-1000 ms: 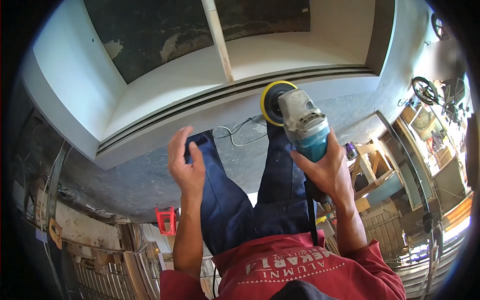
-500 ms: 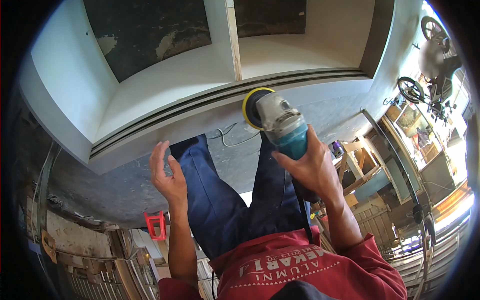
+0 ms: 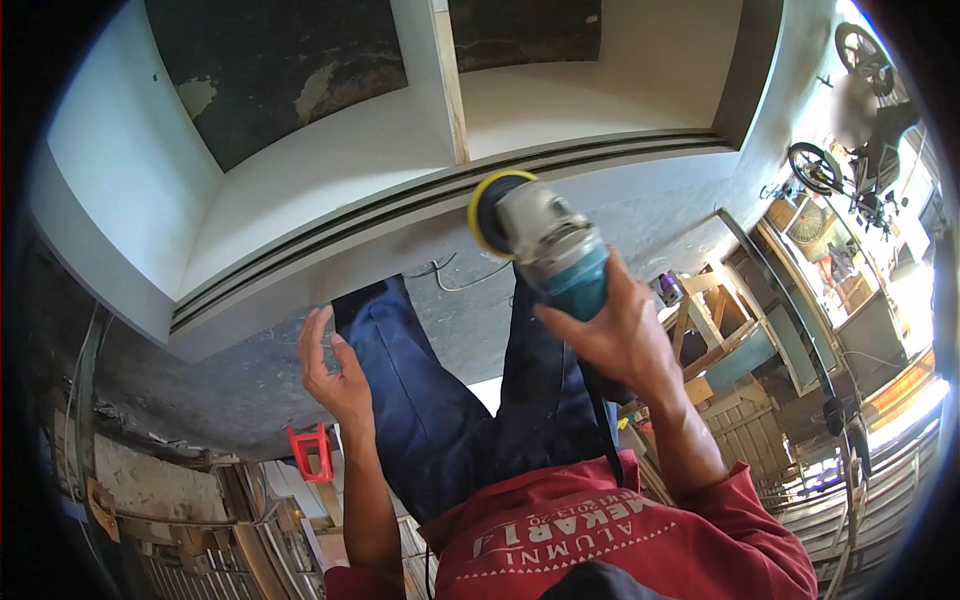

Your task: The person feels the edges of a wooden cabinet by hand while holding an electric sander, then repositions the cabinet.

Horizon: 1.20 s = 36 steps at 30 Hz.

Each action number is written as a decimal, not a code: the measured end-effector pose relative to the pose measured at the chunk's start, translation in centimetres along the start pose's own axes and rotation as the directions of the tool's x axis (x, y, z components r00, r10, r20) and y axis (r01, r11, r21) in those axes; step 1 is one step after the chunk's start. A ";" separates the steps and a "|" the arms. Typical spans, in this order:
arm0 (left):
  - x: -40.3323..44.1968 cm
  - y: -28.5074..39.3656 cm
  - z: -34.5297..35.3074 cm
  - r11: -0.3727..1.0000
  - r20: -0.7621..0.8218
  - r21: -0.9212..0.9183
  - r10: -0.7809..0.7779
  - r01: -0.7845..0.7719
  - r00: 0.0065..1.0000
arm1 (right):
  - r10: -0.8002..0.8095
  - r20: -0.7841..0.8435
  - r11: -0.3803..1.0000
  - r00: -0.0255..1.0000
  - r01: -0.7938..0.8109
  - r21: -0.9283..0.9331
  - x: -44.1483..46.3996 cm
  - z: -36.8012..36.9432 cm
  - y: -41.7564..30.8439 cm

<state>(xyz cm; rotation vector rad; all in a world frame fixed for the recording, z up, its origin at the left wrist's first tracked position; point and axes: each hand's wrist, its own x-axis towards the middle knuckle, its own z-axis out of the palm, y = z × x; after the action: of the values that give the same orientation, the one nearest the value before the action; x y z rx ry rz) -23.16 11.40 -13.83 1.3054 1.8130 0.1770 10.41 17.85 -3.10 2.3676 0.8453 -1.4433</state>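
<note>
My right hand (image 3: 625, 330) is wrapped around the teal body of an angle grinder (image 3: 560, 250) fitted with a round, yellow-edged pad (image 3: 490, 215). The pad is tilted close to the front edge of a white cabinet (image 3: 300, 270); I cannot tell whether it touches. Dark sliding-door tracks (image 3: 400, 210) run along that edge. My left hand (image 3: 335, 370) is raised just below the cabinet's front board, fingers apart, holding nothing. Below the right hand, a dark cord runs down over my trousers.
A red plastic stool (image 3: 311, 453) stands on the floor at lower left. To the right are a wooden frame (image 3: 715, 310), a long dark rail (image 3: 780, 290) and a motorcycle (image 3: 870, 160). A pale cable (image 3: 470, 285) lies on the floor beneath the cabinet.
The grinder and right hand have shifted slightly left in view. The cabinet has also slid a little left and down. My left hand stays nearly still, open.
</note>
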 end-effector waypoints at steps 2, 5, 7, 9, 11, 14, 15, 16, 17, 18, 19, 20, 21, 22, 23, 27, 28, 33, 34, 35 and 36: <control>0.1 -0.2 -0.4 1.000 0.002 0.013 0.004 -0.004 1.000 | -0.044 0.080 0.999 0.996 0.044 0.011 0.0 0.5 -1.2; 0.1 -0.4 -0.7 1.000 -0.003 0.027 0.006 -0.006 1.000 | -0.032 0.099 0.999 0.995 0.033 -0.013 0.0 0.5 -1.3; 0.2 -0.1 -0.6 1.000 -0.002 0.022 0.006 -0.006 1.000 | -0.029 0.091 1.000 0.995 0.030 -0.006 0.1 -0.1 -0.7; 0.2 0.6 -0.2 1.000 0.013 0.023 0.007 -0.008 1.000 | 0.013 0.048 1.000 0.999 -0.013 0.003 0.4 -1.1 0.7; 0.3 1.6 0.3 1.000 0.021 0.027 0.012 -0.013 1.000 | 0.016 0.013 1.000 1.000 -0.016 0.016 0.9 -2.3 2.2; 0.3 2.7 1.4 0.999 0.028 0.032 0.028 -0.029 0.999 | 0.054 -0.024 0.997 0.998 -0.052 0.051 1.6 -4.5 3.7; 0.3 3.1 1.8 0.999 0.027 0.033 0.036 -0.037 0.999 | 0.058 -0.046 0.997 0.997 -0.056 0.056 1.9 -5.2 4.5; 0.4 3.6 2.2 0.998 0.028 0.037 0.040 -0.041 0.999 | 0.063 -0.068 0.996 0.996 -0.059 0.061 2.1 -5.9 5.3; 0.5 4.3 2.7 0.997 0.034 0.045 0.062 -0.064 0.997 | 0.097 -0.059 0.994 0.994 -0.094 0.060 2.3 -6.8 6.0; 0.7 5.0 3.2 0.995 0.040 0.054 0.085 -0.087 0.996 | 0.099 -0.059 0.993 0.993 -0.095 0.066 2.7 -7.6 6.6; 0.9 5.8 3.8 0.994 0.044 0.058 0.089 -0.092 0.995 | 0.120 -0.065 0.990 0.991 -0.114 0.085 2.9 -8.5 7.3; 1.2 6.6 4.4 0.988 0.045 0.070 0.138 -0.141 0.989 | 0.141 -0.072 0.986 0.987 -0.133 0.104 3.2 -9.4 8.0; 1.5 7.5 5.2 0.978 0.048 0.082 0.187 -0.190 0.981 | 0.142 -0.092 0.986 0.986 -0.132 0.103 3.4 -10.2 8.9; 1.8 8.4 6.0 0.977 0.052 0.086 0.192 -0.196 0.980 | 0.144 -0.092 0.985 0.985 -0.134 0.111 3.8 -11.2 9.7; 2.2 9.2 6.9 0.967 0.076 0.075 0.238 -0.243 0.968 | 0.177 -0.104 0.980 0.979 -0.165 0.109 4.3 -12.1 10.5; 4.3 15.0 11.5 0.891 0.209 0.178 0.380 -0.417 0.901 | 0.271 -0.161 0.961 0.949 -0.255 0.110 5.4 -15.3 14.4; 4.4 15.8 12.9 0.886 0.210 0.194 0.382 -0.421 0.900 | 0.258 -0.203 0.965 0.945 -0.240 0.106 5.2 -15.8 15.4; 4.0 20.2 17.7 0.828 0.473 0.194 0.391 -0.527 0.789 | 0.272 -0.189 0.950 0.944 -0.232 0.211 2.8 -17.1 20.1; 3.9 21.1 18.4 0.818 0.480 0.207 0.393 -0.536 0.785 | 0.267 -0.196 0.943 0.943 -0.214 0.256 2.2 -16.9 21.0; 3.7 21.8 19.0 0.821 0.498 0.169 0.406 -0.545 0.766 | 0.264 -0.204 0.933 0.943 -0.196 0.301 1.7 -16.7 21.8; 3.6 22.4 19.5 0.823 0.516 0.129 0.420 -0.553 0.746 | 0.269 -0.197 0.926 0.943 -0.197 0.321 1.3 -16.4 22.6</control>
<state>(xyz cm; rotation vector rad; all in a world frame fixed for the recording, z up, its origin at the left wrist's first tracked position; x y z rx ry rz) 6.14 17.40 -15.19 1.8334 1.0717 -0.1122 36.15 8.07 1.61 2.7960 0.3893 -1.2817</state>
